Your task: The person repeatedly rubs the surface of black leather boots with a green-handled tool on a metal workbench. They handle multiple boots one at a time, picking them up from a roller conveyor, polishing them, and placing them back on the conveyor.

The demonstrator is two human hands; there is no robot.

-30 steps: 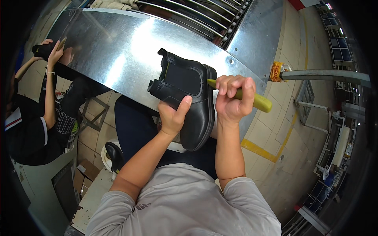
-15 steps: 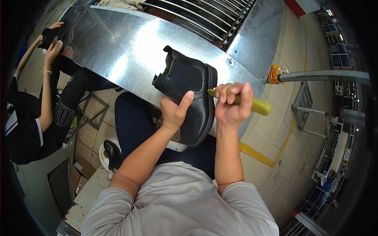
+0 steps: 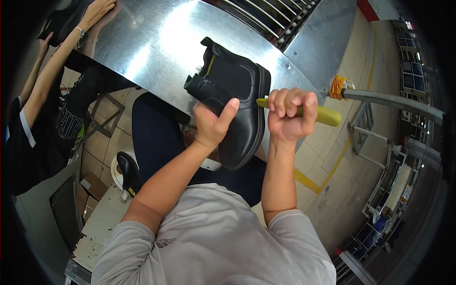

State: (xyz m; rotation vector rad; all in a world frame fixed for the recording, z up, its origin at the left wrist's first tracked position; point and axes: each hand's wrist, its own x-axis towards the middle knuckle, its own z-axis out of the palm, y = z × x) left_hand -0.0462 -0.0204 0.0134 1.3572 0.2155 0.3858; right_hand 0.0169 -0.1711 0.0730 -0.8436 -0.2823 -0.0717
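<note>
A black ankle boot (image 3: 240,126) lies tilted over the near edge of the metal table, its toe pointing toward me and its sole facing right. My left hand (image 3: 213,122) grips it around the instep, thumb on top of the leather. In my right hand (image 3: 293,114), the fingers wrap around a yellow-green stick-like tool (image 3: 325,116). The thin end of that tool touches the boot beside the sole's edge; its thick end sticks out to the right of my fist. Whether it has a blade is too small to tell.
The shiny metal table (image 3: 142,38) adjoins a roller rack (image 3: 256,19) at the back. On the left, a co-worker's hand (image 3: 97,12) rests near another black boot (image 3: 61,23). A black shoe (image 3: 127,171) stands at lower left. A metal bar (image 3: 394,97) juts in from the right.
The view has shifted slightly. Both hands still hold the boot and the tool, with the tool's end at the sole edge. The co-worker's hand has reached further over the table.
</note>
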